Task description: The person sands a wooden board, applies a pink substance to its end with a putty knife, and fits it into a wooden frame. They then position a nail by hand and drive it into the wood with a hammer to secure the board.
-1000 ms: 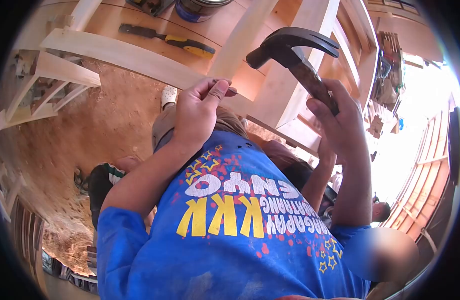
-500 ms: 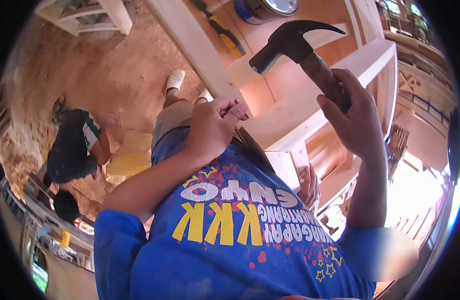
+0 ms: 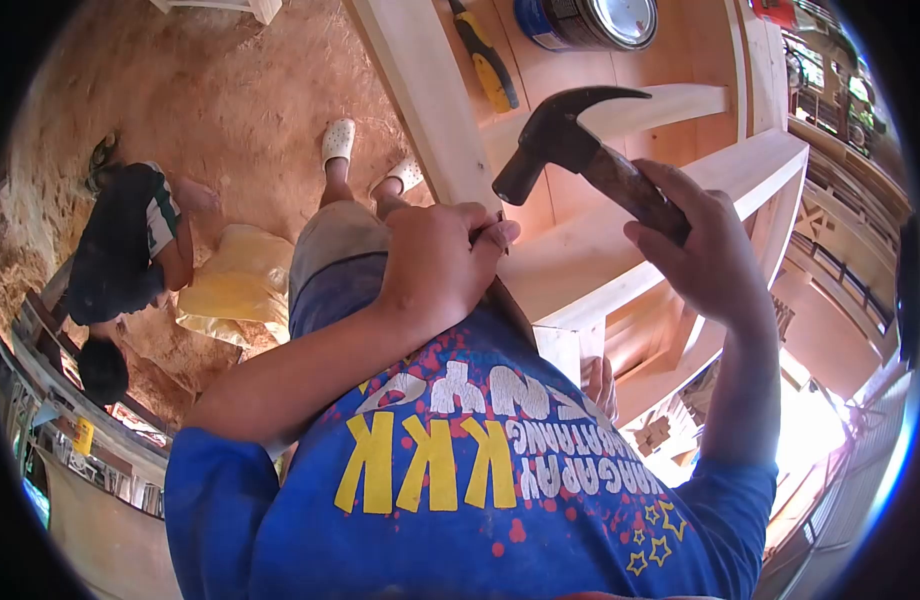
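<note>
My right hand (image 3: 685,225) is closed around the wooden handle of a claw hammer (image 3: 580,150). The dark hammer head hangs over the timber frame, its claw curving to the right. Close below the hammer face, my left hand (image 3: 445,255) is pinched on a thin dark nail (image 3: 502,228), mostly hidden by the fingers. That hand is at the corner of the pale wooden frame (image 3: 570,270), in front of my shirt. Part of another person's hand (image 3: 600,385) shows beside the frame's near end.
A paint can (image 3: 585,22) and a yellow-and-black handled tool (image 3: 490,65) lie on the panel inside the frame. On the dirt floor at left, a person (image 3: 125,245) bends near a yellow sack (image 3: 238,280). Stacked timber (image 3: 850,160) stands at right.
My left hand has moved slightly right and down, closer to the frame corner. The hammer head has come lower, nearer that hand. The whole view has shifted a little.
</note>
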`<action>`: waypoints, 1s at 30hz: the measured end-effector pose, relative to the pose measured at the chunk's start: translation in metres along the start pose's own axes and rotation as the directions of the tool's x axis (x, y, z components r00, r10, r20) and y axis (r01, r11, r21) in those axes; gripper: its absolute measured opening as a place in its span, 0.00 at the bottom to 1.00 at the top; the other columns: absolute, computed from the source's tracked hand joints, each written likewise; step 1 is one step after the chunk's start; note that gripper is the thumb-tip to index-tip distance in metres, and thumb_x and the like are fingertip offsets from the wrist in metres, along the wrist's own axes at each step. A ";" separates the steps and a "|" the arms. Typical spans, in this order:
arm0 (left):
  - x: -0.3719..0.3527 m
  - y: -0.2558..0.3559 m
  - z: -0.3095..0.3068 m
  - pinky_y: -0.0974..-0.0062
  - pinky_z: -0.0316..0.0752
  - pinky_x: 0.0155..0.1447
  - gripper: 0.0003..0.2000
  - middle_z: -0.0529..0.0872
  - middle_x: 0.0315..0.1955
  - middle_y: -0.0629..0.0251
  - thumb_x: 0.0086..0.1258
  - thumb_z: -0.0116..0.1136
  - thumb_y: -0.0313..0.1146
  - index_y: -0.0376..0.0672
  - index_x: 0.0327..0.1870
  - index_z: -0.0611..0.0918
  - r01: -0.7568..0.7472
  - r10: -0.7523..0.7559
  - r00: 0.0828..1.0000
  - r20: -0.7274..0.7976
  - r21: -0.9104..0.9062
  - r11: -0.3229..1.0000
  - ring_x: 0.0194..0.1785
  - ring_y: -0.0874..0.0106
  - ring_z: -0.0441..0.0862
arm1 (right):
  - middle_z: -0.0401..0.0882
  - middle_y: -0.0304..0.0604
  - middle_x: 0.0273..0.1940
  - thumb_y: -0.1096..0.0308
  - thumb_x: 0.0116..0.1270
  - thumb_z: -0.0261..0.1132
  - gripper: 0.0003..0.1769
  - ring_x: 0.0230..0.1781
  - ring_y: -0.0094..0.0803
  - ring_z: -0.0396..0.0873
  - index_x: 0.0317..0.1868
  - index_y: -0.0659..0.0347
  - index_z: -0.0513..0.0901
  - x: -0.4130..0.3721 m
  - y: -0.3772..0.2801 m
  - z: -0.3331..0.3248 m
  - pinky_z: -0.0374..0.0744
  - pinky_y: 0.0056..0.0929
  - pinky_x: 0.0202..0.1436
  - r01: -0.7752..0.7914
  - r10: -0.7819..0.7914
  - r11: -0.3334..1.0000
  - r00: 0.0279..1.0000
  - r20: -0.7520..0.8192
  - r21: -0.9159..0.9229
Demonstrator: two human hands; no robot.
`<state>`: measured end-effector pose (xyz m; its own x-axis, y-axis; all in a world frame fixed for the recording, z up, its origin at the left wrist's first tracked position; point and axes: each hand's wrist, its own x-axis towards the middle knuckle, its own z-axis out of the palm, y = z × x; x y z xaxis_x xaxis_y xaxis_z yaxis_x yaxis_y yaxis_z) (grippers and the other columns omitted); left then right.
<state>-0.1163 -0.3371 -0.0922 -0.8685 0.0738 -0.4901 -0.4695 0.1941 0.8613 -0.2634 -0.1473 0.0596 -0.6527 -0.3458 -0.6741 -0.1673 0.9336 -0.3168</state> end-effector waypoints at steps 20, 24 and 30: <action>0.000 0.009 -0.008 0.70 0.76 0.38 0.17 0.88 0.23 0.61 0.79 0.64 0.44 0.37 0.35 0.91 0.075 -0.075 0.994 0.077 0.009 0.997 0.29 0.70 0.84 | 0.90 0.49 0.48 0.76 0.64 0.76 0.38 0.41 0.24 0.84 0.76 0.56 0.78 0.051 -0.014 -0.033 0.82 0.27 0.51 0.150 -0.127 0.977 0.980 0.153 -0.149; -0.001 0.002 -0.001 0.67 0.77 0.42 0.16 0.89 0.25 0.59 0.78 0.65 0.43 0.38 0.36 0.92 0.013 -0.013 1.000 0.017 0.021 1.000 0.34 0.67 0.85 | 0.91 0.50 0.53 0.77 0.64 0.75 0.38 0.47 0.26 0.87 0.76 0.55 0.78 0.062 0.000 -0.036 0.84 0.32 0.55 0.267 -0.231 0.937 0.957 0.173 -0.224; 0.003 0.014 -0.010 0.67 0.78 0.44 0.16 0.91 0.27 0.59 0.77 0.66 0.43 0.38 0.36 0.92 0.125 -0.129 0.989 0.077 0.051 0.991 0.36 0.66 0.85 | 0.90 0.53 0.43 0.74 0.69 0.72 0.31 0.32 0.27 0.83 0.73 0.57 0.81 0.065 -0.006 -0.034 0.82 0.32 0.41 0.243 -0.247 0.968 0.967 -0.063 -0.062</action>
<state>-0.1273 -0.3439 -0.0807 -0.7860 0.1238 -0.6057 -0.5657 0.2510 0.7855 -0.3297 -0.1717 0.0405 -0.6363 -0.5588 -0.5319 -0.3667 0.8257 -0.4288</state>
